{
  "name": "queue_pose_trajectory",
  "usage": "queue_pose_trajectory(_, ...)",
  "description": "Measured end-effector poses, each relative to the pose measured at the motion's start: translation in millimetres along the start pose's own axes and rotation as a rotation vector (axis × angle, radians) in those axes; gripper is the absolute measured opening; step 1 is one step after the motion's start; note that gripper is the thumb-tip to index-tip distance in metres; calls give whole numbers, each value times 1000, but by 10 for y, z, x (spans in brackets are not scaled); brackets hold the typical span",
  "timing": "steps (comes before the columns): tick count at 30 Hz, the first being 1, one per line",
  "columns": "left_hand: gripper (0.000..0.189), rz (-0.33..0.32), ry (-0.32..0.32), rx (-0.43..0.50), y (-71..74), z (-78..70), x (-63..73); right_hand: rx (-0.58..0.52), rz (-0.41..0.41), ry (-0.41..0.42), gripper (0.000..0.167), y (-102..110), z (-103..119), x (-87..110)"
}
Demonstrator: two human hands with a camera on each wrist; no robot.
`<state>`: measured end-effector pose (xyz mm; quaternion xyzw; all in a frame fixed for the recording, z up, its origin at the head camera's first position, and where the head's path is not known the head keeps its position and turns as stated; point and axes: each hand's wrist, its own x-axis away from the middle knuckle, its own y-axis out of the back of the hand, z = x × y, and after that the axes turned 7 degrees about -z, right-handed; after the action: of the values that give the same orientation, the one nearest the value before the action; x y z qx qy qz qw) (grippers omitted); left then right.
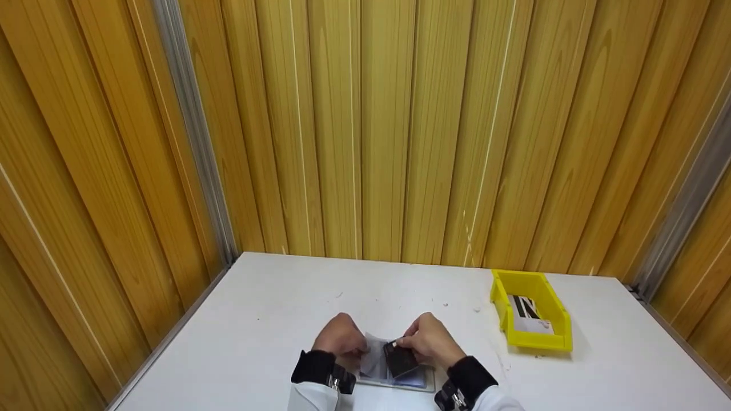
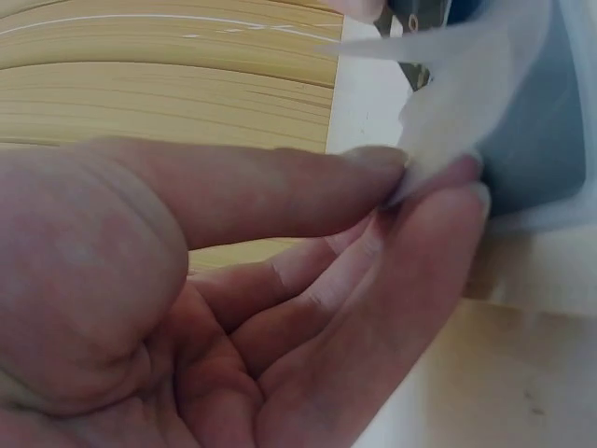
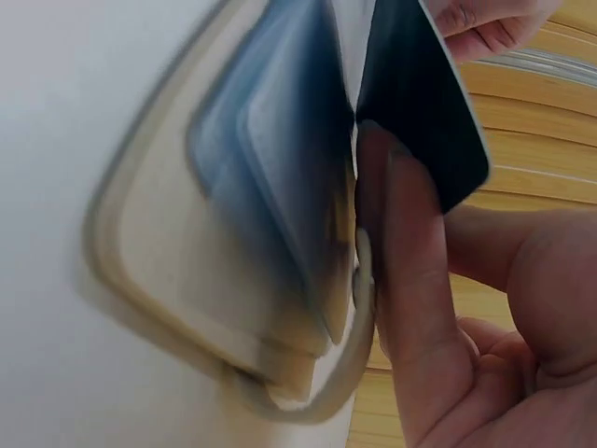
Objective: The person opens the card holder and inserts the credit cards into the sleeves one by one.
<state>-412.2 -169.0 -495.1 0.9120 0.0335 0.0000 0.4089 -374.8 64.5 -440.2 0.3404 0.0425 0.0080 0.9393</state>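
Note:
A card holder [image 1: 429, 381] with clear plastic pages lies spread on the white table, close to the person. The left hand [image 1: 341, 338] pinches the edge of a translucent page [image 2: 485, 103] between thumb and fingertips; the page bends upward in the left wrist view. Between its thumb and fingers, the right hand [image 1: 431, 341] grips a black card [image 1: 401, 361], tilted over the holder. In the right wrist view the dark card [image 3: 420, 103] stands beside the fanned pages [image 3: 289, 140], and a loop-like strap [image 3: 359, 336] curves along the holder's edge. Whether the card's lower edge is inside a pocket I cannot tell.
To the right on the table [image 1: 274, 297] stands a yellow bin [image 1: 539, 341] with printed cards [image 1: 530, 324] in it. Wood-patterned panels [image 1: 382, 131] close off the back and sides, with metal posts [image 1: 197, 114] at the corners.

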Motion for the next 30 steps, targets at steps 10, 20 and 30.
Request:
queue_pose_trajectory(10, 10, -28, -7, 88, 461, -512, 607, 37, 14, -29, 11, 51, 36, -9)
queue_pose_trajectory(20, 9, -22, -7, 85, 416, -453, 592, -123, 74, -128, 15, -153, 28, -5)
queue_pose_trajectory(30, 6, 28, 76, 135, 444, -484, 601, -219, 136, -123, 17, -230, 109, 48)
